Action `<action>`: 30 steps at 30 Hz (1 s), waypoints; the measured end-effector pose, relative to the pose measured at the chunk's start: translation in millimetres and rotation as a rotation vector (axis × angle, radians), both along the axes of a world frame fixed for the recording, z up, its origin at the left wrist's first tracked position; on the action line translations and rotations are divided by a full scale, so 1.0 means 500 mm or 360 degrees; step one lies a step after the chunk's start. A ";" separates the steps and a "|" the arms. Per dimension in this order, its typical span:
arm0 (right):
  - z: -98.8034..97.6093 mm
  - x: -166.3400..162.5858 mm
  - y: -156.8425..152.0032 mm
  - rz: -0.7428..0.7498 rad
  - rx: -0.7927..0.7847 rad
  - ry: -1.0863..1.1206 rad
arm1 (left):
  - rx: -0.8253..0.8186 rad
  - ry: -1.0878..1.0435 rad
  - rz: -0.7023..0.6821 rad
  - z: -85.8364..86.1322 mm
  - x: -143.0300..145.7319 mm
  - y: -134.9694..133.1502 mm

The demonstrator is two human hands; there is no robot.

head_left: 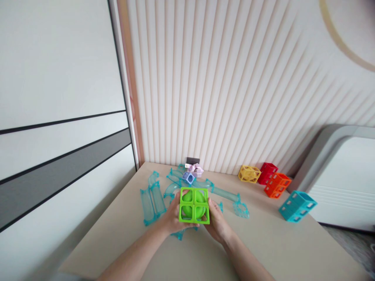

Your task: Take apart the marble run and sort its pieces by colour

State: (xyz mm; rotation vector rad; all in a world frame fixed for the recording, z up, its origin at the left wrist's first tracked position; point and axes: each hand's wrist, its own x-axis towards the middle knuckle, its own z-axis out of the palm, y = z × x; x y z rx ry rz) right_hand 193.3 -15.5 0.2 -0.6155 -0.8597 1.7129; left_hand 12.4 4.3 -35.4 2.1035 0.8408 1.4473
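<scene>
A bright green plastic frame block [194, 205], a grid of square windows with a rounded green part inside, is held above the beige table [272, 246]. My left hand [170, 219] grips its left side with fingers wrapped round it. On the block's right side sits my right hand [217, 221], also closed on it. Under and behind the block lie several clear teal track pieces [152, 200], straight and curved.
Small lilac and blue blocks [192, 172] lie by the ribbed wall. Yellow [249, 174], red [268, 171] and orange [277, 185] frame cubes stand at the back right, with a teal frame block [297, 205] near the right edge. A white rounded unit [342, 175] stands to the right.
</scene>
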 end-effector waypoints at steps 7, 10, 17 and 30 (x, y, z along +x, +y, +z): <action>0.019 -0.007 -0.007 0.0014 -0.0040 0.0061 | -0.0024 0.0038 -0.0019 0.009 0.006 -0.001; 0.011 -0.008 -0.009 0.0046 -0.0037 0.0084 | 0.0068 0.0022 -0.0030 0.002 0.001 0.001; 0.015 -0.008 -0.011 0.0040 0.0002 0.0074 | 0.0077 -0.0040 -0.0011 0.026 -0.001 0.002; 0.025 -0.020 -0.028 0.0354 -0.0129 0.0164 | -0.0311 -0.0238 -0.0252 0.016 0.015 -0.007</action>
